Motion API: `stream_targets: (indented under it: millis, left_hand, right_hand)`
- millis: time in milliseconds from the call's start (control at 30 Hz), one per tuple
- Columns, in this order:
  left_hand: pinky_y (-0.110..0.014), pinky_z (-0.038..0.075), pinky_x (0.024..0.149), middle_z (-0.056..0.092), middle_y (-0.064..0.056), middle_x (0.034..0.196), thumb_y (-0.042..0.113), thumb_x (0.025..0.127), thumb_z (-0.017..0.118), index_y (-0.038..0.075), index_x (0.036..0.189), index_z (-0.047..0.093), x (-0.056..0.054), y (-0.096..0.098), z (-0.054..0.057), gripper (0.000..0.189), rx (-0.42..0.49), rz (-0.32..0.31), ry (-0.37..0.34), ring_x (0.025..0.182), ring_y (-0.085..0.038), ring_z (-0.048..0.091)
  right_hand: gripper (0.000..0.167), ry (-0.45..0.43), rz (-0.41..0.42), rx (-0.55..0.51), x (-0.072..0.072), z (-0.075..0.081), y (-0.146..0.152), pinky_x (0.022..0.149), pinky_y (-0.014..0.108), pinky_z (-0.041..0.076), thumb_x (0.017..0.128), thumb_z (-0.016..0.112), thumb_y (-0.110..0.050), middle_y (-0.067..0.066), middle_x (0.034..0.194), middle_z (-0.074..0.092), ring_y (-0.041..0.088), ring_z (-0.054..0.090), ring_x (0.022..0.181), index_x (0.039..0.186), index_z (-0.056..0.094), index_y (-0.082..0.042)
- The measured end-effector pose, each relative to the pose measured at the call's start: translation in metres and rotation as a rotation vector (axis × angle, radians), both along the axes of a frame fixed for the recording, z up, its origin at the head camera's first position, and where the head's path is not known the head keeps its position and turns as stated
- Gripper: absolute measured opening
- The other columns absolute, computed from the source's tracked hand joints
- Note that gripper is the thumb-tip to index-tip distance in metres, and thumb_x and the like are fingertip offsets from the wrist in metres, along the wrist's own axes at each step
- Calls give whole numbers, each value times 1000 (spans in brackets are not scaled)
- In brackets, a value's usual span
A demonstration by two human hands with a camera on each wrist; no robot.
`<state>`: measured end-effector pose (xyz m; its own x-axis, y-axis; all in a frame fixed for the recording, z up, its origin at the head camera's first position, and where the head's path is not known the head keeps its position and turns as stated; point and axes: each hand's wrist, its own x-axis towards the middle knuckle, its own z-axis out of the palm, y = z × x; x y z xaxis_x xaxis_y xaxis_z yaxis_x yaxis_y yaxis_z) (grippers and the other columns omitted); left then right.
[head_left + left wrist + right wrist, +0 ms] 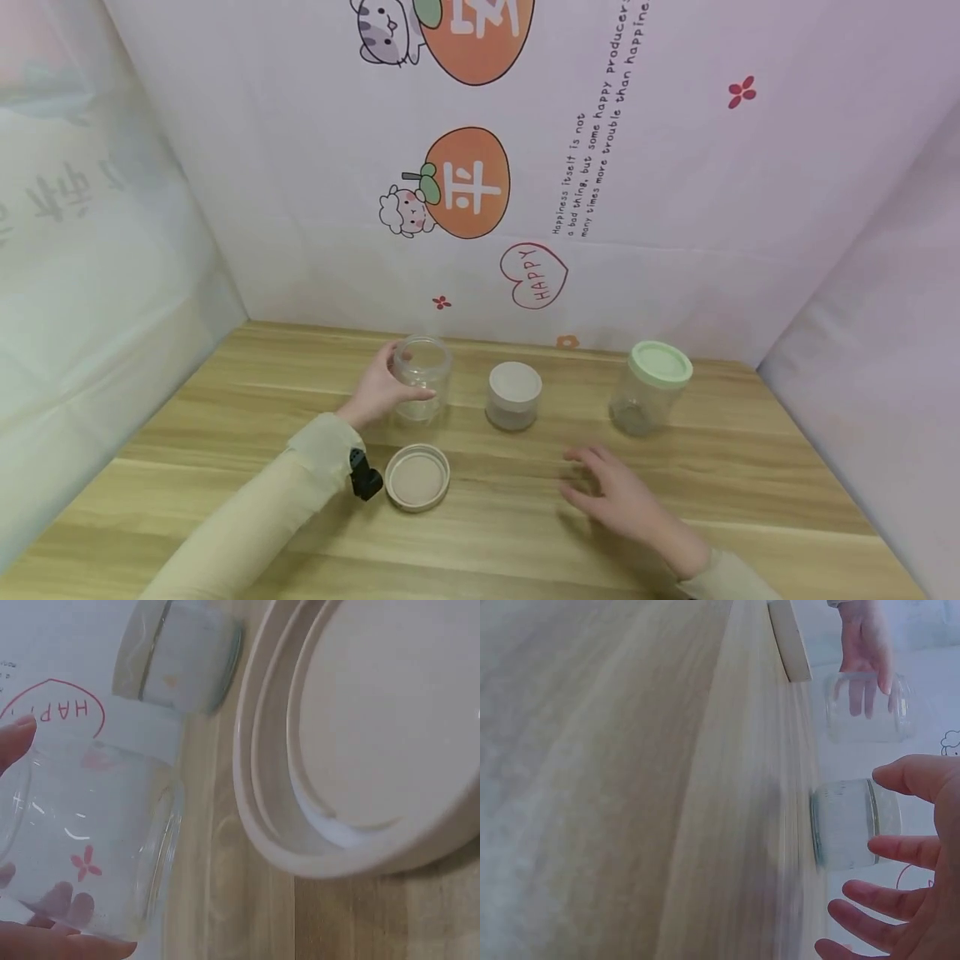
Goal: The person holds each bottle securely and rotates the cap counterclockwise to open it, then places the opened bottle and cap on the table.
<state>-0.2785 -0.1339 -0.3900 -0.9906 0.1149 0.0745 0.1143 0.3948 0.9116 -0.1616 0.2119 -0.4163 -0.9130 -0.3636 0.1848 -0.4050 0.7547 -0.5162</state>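
Note:
My left hand [377,392] grips a clear open-topped jar [429,383] from its left side, thumb across the front and fingers behind. In the left wrist view, fingertips show through the wall of this jar [97,832]. A beige round lid [417,477] lies on the table in front of it, inner side up. My right hand [618,504] hovers over the table with fingers spread and holds nothing. Nearest ahead of it in the right wrist view stands a small glass jar [845,825] with a whitish lid on. That small jar [513,397] stands right of the clear jar.
Farther right stands a clear jar with a pale green lid [649,390], near the back of the wooden table [495,533]. A printed white cloth [315,167] hangs behind the table, and more cloth hangs at both sides.

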Motion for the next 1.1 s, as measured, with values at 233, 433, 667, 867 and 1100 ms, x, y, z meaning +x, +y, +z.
stream_targets:
  millis: [233, 433, 667, 867, 1100]
  left_hand:
    - [-52, 38, 105, 38, -24, 142, 20, 64, 87, 4, 147, 21, -10, -1, -10, 108, -50, -8, -30, 127, -40, 41]
    - [-51, 39, 104, 38, -23, 142, 23, 64, 88, 6, 148, 21, -12, -3, -16, 108, -67, -11, -62, 127, -40, 41]
    - [-51, 39, 104, 41, -22, 140, 17, 63, 88, 7, 147, 25, -12, 0, -21, 106, -30, -29, -64, 124, -40, 45]
    - [-51, 35, 107, 40, -18, 142, 15, 64, 87, 8, 147, 23, -20, 0, -25, 106, 37, -35, -89, 127, -39, 42]
    - [-53, 31, 109, 38, -16, 143, 15, 65, 86, 9, 148, 21, -25, 0, -25, 105, 52, -45, -97, 130, -39, 39]
  right_hand:
    - [44, 19, 24, 13, 0, -1, -1, 81, 42, 53, 86, 68, -30, 9, 113, 58, 26, 59, 101, 120, 58, -4]
    - [43, 6, 98, 12, -1, -3, -2, 77, 34, 53, 87, 66, -30, 9, 113, 56, 25, 58, 98, 121, 56, -5]
    - [41, 17, 181, 21, -3, -6, -5, 73, 30, 53, 88, 66, -28, 8, 110, 54, 23, 57, 94, 119, 56, -4]
    - [41, 22, 188, 13, -9, -3, -7, 76, 33, 53, 86, 67, -25, 7, 110, 55, 24, 57, 95, 119, 57, -3]
    - [34, 80, 192, -61, -17, 0, -10, 75, 35, 56, 84, 69, -13, 7, 111, 58, 28, 61, 94, 114, 59, -2]
